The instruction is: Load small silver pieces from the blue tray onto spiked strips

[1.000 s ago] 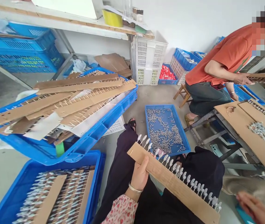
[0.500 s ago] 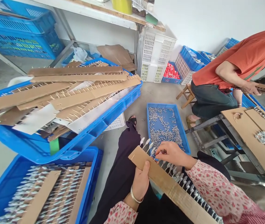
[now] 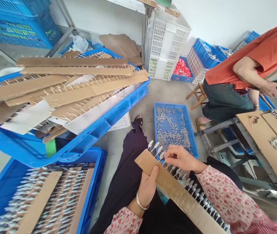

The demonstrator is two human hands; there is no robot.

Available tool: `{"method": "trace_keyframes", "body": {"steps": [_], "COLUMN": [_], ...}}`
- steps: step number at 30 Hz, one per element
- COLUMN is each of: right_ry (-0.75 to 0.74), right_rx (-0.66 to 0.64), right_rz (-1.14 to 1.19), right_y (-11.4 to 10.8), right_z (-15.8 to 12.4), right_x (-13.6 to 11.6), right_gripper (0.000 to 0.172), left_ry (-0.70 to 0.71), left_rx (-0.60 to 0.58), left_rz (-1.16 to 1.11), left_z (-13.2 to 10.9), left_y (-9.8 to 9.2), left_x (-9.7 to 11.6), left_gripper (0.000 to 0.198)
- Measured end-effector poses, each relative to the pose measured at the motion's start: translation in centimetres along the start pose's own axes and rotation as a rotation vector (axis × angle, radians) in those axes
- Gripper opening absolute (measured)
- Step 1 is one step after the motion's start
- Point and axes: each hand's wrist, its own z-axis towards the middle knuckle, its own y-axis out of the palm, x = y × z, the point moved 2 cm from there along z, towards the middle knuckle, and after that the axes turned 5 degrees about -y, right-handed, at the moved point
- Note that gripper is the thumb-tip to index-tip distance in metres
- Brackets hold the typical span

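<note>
On the floor (image 3: 153,94), a tray (image 3: 192,136) holds loose pieces (image 3: 183,138); tips (image 3: 195,188) line most of the strip (image 3: 181,196). Left fingers (image 3: 154,172) grip it; right fingers (image 3: 169,158) look pinched together, contents hidden.

One bare left hand (image 3: 146,188) and one bare right hand (image 3: 181,158) are showing, making two. One long, flat, tan cardboard strip (image 3: 177,191) is resting in the left one. One thin, round, silver bangle (image 3: 140,204) is going around a wrist. One shallow, blue plastic tray (image 3: 163,126) is holding too many tiny silver pieces (image 3: 184,136) to count. Two tall, white plastic baskets (image 3: 169,45) are standing stacked. One small, brown wooden stool (image 3: 202,91) is standing nearby. One person in an orange shirt (image 3: 240,78) is working.
</note>
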Motion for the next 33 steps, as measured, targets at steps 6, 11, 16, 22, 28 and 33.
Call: {"method": "trace_keyframes", "body": {"steps": [6, 11, 16, 22, 28, 33], "right_ry": [0.121, 0.157, 0.189, 0.278, 0.268, 0.147], "right_rx": [0.055, 0.033, 0.122, 0.267, 0.103, 0.051], "right_rz": [0.215, 0.339, 0.476, 0.821, 0.623, 0.239], "right_y": [0.1, 0.7, 0.0, -0.8, -0.6, -1.0], "right_z": [-0.7, -0.7, -0.7, -1.6, -2.2, -2.0], "right_x": [1.4, 1.5, 1.3, 0.9, -1.2, -1.5], "right_gripper": [0.013, 0.014, 0.019, 0.018, 0.022, 0.007], "left_ry": [0.038, 0.041, 0.040, 0.054, 0.062, 0.066], "left_rx": [-0.020, 0.017, -0.016, -0.039, -0.041, -0.050], "left_rz": [0.176, 0.154, 0.179, 0.218, 0.236, 0.237], "left_z": [-0.1, 0.1, -0.1, -0.5, -0.3, -0.3], "left_y": [0.5, 0.3, 0.7, 1.2, 1.1, 1.0], "left_x": [0.4, 0.1, 0.3, 0.7, 0.5, 0.5], "left_gripper": [0.028, 0.029, 0.032, 0.031, 0.032, 0.031]}}
